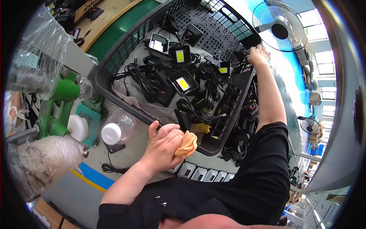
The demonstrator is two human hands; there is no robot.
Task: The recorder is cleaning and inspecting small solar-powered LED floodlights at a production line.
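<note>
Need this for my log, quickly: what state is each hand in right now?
Left hand: closed, holding a crumpled orange bundle.
Right hand: at the far right corner of the black basket; whether it grips anything cannot be told.

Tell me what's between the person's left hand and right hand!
In the head view, part of the black basket lies between the left hand and the right hand, with lamps and tangled black cables inside.

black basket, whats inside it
Inside the black basket are coiled black cables and square black lamps, some with yellow panels, over a pale sheet. Whatever lies beneath them is covered.
</note>
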